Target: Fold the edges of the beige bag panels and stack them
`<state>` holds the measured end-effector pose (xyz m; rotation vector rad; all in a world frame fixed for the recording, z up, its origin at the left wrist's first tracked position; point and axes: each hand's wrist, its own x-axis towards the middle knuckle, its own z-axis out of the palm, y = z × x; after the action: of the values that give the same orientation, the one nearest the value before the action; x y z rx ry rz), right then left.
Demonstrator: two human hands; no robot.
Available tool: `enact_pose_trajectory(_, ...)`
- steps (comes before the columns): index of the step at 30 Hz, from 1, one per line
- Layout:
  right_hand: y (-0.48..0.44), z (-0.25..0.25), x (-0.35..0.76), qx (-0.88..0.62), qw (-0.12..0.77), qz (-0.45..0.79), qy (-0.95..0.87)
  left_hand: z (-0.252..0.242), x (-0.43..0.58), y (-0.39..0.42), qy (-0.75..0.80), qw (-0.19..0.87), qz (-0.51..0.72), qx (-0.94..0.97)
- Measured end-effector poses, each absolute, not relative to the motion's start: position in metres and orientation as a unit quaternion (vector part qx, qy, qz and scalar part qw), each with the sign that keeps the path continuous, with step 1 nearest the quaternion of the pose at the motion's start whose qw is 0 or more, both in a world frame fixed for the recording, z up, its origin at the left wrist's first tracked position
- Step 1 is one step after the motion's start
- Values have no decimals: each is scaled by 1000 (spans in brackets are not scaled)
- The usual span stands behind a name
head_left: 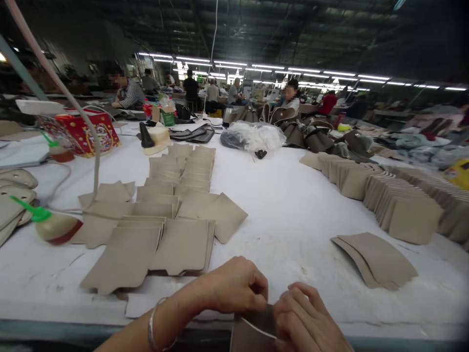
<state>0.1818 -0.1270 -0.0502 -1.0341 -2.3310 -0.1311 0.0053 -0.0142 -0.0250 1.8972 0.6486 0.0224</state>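
At the table's front edge, my left hand (238, 286) is closed on the upper edge of a taupe leather-like panel (251, 337). My right hand (302, 318) pinches the same panel from the other side, fingers curled. A darker strip shows along the panel's top between the two hands, with a pale edge line under it; its lower part runs out of view. Left of my hands lie overlapping rows of flat taupe panels (124, 256), some with a small tab. To the right sits a small pile of similar panels (381, 259).
Long rows of stacked panels (414, 215) fill the right side. At left stand a squeeze bottle with green nozzle (56, 227), a red box (91, 132) and a hanging hose (97, 161). A plastic-wrapped bundle (252, 137) lies farther back. Several people work beyond the table.
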Motion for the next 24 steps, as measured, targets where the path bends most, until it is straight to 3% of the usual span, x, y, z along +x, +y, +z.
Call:
enact_pose_trajectory(6, -150, -74, 195, -448, 274, 76, -847, -34, 6, -38, 231, 665, -30, 710)
enact_pose_trajectory(14, -158, -97, 199, -471, 273, 202, -814, -43, -22, -75, 429, 584, -2, 689)
enact_pose_trajectory(24, -149, -103, 191, -470, 227, 230, -821, -56, -24, -84, 472, 575, 13, 668)
